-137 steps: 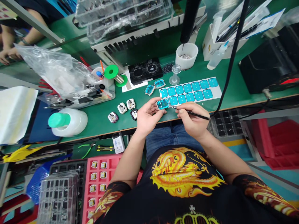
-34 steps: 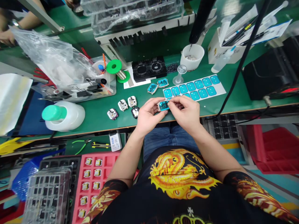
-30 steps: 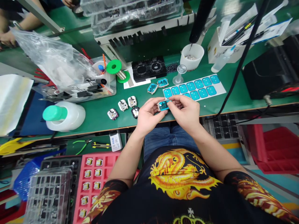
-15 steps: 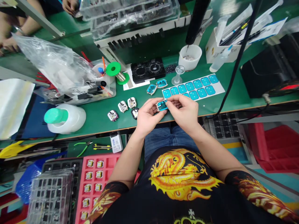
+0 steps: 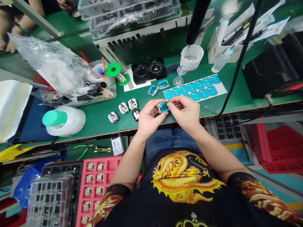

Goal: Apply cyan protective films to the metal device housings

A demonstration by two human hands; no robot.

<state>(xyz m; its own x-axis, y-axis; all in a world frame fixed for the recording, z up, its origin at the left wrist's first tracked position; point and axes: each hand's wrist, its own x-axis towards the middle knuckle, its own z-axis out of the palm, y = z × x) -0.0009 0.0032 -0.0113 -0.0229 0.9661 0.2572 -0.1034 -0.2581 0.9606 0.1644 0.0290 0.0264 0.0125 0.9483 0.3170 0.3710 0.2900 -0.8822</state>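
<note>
Green workbench (image 5: pixel 99 119) stretches across my view, its back edge crowded with trays and tools. At the fingers is a small pale-rimmed, blue-faced watch-like case (image 5: pixel 163 107), held over the bench's front. From my remote seat I see the left hand (image 5: pixel 150 116) with thumb and fingers closed round its left side; the right hand (image 5: pixel 186 111) has thumb and forefinger drawn together at its upper right, though I can't tell whether they pinch rim or blue film. I judge the case light and stiff, smooth enough to slip, its face the fragile part, so I'd hold it by the rim and spare the middle. Just beyond the fingers lies a white sheet of rounded blue stickers (image 5: pixel 222 89), and to its left two similar blue-faced cases (image 5: pixel 163 84). Behind the sheet stands a clear plastic flanged spool (image 5: pixel 180 81). Out past the left hand sit four open-backed cases without blue (image 5: pixel 123 108), then a white plastic bottle with a green cap (image 5: pixel 77 120). Farthest off, upper left, I make out a co-worker's hand (image 5: pixel 10 47).
</note>
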